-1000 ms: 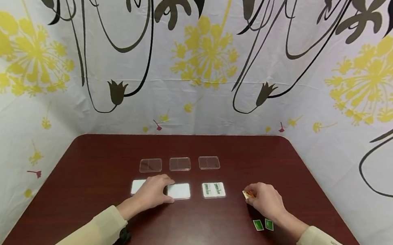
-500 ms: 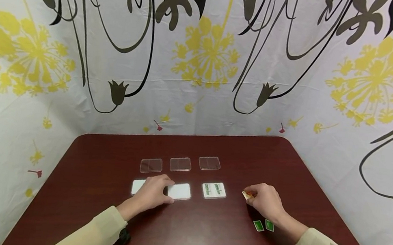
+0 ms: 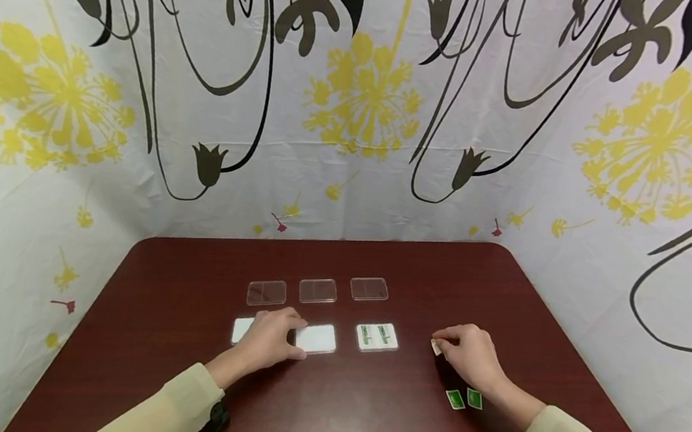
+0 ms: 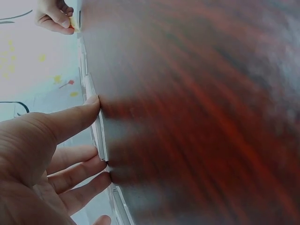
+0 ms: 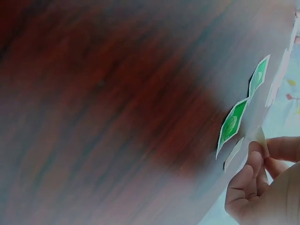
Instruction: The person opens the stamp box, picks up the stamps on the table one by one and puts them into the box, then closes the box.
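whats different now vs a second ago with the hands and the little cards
The small piece pinched by the right hand no longer shows orange, only a pale part; whether it was turned or partly covered, I can't tell. The left hand, green cards, white cases and clear trays stayed put.

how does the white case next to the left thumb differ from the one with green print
The white case has a plain white top; the printed case bears green print.
The left hand is at one end of the white case; no hand is at the printed case.
Both lie flat on the table, with rounded corners.
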`<state>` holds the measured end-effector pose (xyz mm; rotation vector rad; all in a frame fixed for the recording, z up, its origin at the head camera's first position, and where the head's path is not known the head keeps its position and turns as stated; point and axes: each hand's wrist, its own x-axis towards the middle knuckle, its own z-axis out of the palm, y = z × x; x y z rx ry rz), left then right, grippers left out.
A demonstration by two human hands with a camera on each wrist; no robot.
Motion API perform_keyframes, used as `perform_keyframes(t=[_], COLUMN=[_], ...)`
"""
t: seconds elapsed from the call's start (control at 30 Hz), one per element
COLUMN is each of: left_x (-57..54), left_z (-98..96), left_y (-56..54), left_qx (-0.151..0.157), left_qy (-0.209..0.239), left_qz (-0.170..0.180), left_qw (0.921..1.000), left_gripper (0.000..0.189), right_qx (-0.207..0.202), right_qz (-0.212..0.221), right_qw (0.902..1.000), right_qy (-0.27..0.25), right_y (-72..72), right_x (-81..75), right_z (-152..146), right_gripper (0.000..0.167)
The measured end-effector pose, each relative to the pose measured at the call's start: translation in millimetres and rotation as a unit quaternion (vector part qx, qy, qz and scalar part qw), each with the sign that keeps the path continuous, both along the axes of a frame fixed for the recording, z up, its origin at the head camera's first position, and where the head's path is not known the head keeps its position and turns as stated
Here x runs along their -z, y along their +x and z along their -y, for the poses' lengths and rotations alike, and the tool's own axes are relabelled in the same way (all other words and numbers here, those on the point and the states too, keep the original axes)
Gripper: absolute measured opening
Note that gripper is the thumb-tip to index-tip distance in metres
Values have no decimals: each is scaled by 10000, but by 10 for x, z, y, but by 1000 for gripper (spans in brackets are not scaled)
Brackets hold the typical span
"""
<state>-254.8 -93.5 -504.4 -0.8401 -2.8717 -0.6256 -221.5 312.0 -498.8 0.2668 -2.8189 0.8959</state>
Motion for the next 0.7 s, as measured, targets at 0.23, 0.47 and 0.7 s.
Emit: perform_keyframes(t=[0.23,0.47,0.7], left_x=[9,14,26], left_z=[0,10,3], left_y=[4,-9,-17], left_qx=[-89,-71,-31], left_qy=[-58,-151,-236], left_qz=[91,96,105], left_qw=[9999,9998,9997], left_gripper=[56,55,56], right_qx=[34,-137,-222], right_qz=[-111,-366,-462], right_qw=[9999,9992,9986], right_qy=[-55,-82,-145], right_y=[5,-2,2], right_x=[-5,-15,-8], right_z=[-2,7,0], right_gripper=[15,16,17])
